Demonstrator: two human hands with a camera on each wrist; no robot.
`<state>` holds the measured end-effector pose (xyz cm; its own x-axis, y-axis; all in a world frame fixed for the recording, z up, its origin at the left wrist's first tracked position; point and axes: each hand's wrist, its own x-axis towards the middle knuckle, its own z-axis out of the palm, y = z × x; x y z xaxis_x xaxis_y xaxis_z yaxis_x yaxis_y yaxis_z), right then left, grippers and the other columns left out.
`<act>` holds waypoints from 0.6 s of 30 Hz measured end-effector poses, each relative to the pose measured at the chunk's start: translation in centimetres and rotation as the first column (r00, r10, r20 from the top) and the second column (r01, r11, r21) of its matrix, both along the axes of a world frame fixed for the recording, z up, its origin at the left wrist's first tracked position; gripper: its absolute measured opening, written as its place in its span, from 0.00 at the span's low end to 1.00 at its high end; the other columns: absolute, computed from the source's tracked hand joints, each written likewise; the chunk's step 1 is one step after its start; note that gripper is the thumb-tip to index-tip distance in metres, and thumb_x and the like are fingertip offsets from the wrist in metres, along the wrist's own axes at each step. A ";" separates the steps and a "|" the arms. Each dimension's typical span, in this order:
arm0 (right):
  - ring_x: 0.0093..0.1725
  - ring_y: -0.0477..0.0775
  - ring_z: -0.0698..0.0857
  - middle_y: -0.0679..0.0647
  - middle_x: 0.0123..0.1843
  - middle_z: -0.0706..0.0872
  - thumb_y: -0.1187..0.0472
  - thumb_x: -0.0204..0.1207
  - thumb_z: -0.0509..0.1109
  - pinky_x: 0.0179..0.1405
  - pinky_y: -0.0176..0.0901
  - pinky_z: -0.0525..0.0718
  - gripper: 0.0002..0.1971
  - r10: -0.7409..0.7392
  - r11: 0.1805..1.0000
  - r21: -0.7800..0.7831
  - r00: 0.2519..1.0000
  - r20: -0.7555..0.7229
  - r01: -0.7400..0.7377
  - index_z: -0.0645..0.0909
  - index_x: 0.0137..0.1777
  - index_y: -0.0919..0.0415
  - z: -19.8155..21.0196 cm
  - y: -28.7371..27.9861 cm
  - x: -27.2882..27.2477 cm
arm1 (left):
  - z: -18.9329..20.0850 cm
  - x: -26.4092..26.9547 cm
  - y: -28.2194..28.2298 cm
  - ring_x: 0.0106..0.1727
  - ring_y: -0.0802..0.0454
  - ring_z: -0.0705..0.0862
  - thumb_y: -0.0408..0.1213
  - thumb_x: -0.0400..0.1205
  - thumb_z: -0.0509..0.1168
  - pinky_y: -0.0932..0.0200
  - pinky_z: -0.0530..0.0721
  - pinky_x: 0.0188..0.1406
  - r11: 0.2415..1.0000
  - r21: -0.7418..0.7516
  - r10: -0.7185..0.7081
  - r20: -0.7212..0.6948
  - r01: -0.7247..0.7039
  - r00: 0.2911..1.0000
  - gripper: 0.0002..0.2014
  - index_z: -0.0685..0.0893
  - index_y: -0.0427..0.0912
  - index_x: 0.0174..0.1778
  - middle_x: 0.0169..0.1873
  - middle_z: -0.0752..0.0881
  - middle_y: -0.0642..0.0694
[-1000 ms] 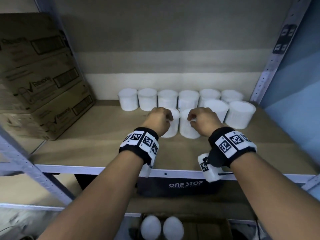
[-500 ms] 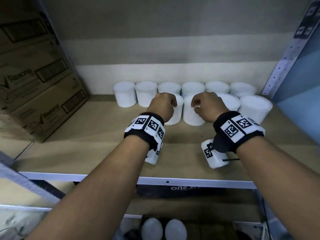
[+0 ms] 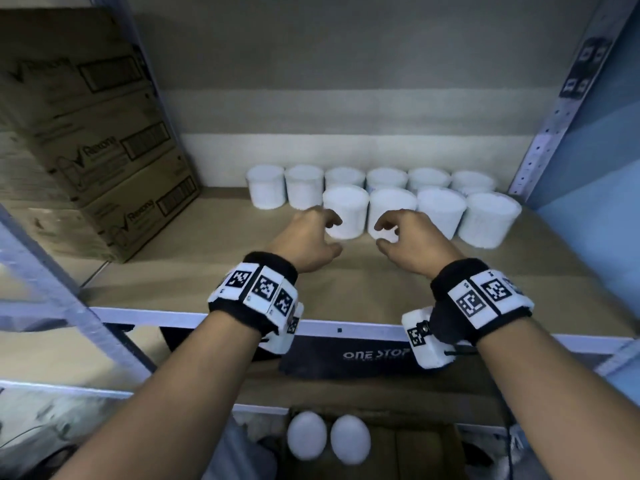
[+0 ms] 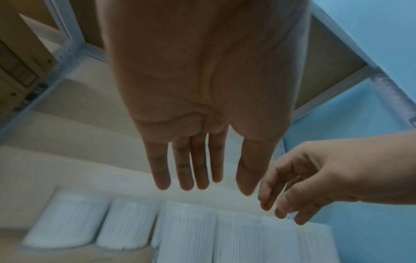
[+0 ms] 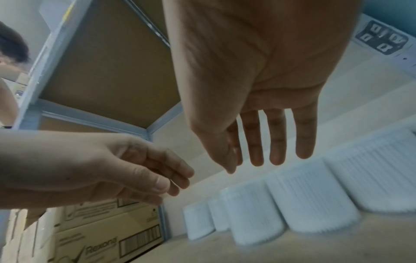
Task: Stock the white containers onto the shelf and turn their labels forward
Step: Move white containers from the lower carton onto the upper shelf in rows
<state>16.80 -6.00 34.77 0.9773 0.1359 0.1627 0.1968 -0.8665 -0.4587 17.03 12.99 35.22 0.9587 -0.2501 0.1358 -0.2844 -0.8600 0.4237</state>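
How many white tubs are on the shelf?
10 white tubs on the shelf: six in the back row by the wall, four in the front row toward the right. Two more tops show in the box below.

Bare forearms, no sleeves; black fabric wristband [image 3: 254,292] on left wrist, another [image 3: 479,299] on right, each ringed with white square tiles bearing black coded markers; white camera block [image 3: 420,337] with black cord slung beneath right wrist
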 end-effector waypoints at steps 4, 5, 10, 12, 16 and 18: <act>0.62 0.52 0.81 0.53 0.62 0.82 0.60 0.74 0.71 0.58 0.41 0.78 0.18 0.024 0.999 0.048 1.000 -0.016 -0.024 0.80 0.64 0.55 -1.8 1.6 -4.7 | -1.2 -4.6 1.4 0.67 0.49 0.78 0.45 0.77 0.69 0.54 0.78 0.66 0.999 0.015 0.030 -0.097 -0.029 0.995 0.25 0.76 0.50 0.70 0.68 0.78 0.47; 0.60 0.51 0.81 0.52 0.61 0.82 0.60 0.73 0.71 0.57 0.40 0.77 0.18 0.034 0.997 0.067 0.999 -0.014 -0.033 0.80 0.63 0.55 -2.6 1.9 -5.9 | -1.8 -5.8 1.7 0.67 0.49 0.78 0.44 0.76 0.69 0.55 0.77 0.65 0.999 0.012 0.032 -0.114 -0.031 0.993 0.24 0.76 0.50 0.70 0.68 0.78 0.47; 0.48 0.48 0.81 0.47 0.48 0.81 0.59 0.72 0.73 0.53 0.41 0.80 0.11 0.120 0.985 0.128 0.993 -0.013 -0.117 0.82 0.54 0.54 -7.9 3.1 -10.8 | -6.2 -11.1 2.8 0.64 0.46 0.80 0.40 0.76 0.70 0.59 0.76 0.62 1.000 -0.013 -0.007 -0.186 0.005 0.982 0.20 0.79 0.43 0.64 0.62 0.80 0.43; 0.43 0.47 0.79 0.48 0.44 0.81 0.58 0.71 0.75 0.50 0.39 0.79 0.09 0.145 0.982 0.134 0.984 -0.099 -0.131 0.83 0.51 0.55 -10.5 3.6 -11.9 | -9.0 -12.1 3.2 0.64 0.46 0.80 0.41 0.76 0.71 0.58 0.77 0.64 1.000 -0.004 -0.002 -0.265 0.001 0.964 0.21 0.79 0.42 0.64 0.62 0.80 0.43; 0.54 0.51 0.83 0.51 0.52 0.82 0.57 0.72 0.75 0.55 0.43 0.82 0.14 0.121 0.992 0.070 0.925 -0.360 -0.102 0.82 0.57 0.54 -16.2 3.7 -12.7 | -15.1 -13.3 3.6 0.66 0.45 0.79 0.42 0.75 0.71 0.57 0.77 0.64 0.999 0.014 0.037 -0.446 -0.035 0.894 0.24 0.77 0.44 0.67 0.66 0.78 0.43; 0.59 0.54 0.82 0.54 0.58 0.83 0.58 0.72 0.74 0.59 0.46 0.82 0.17 0.096 0.995 0.024 0.876 -0.472 -0.096 0.81 0.61 0.55 -19.0 3.6 -12.7 | -18.1 -13.4 3.8 0.68 0.45 0.78 0.42 0.77 0.70 0.58 0.76 0.61 0.998 0.037 0.069 -0.536 -0.059 0.841 0.25 0.75 0.44 0.70 0.68 0.76 0.42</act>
<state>4.06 -2.36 15.75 0.9200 0.2330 -0.3152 0.0391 -0.8546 -0.5178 3.61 16.76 17.11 0.8942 -0.1828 -0.4087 0.0391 -0.8774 0.4782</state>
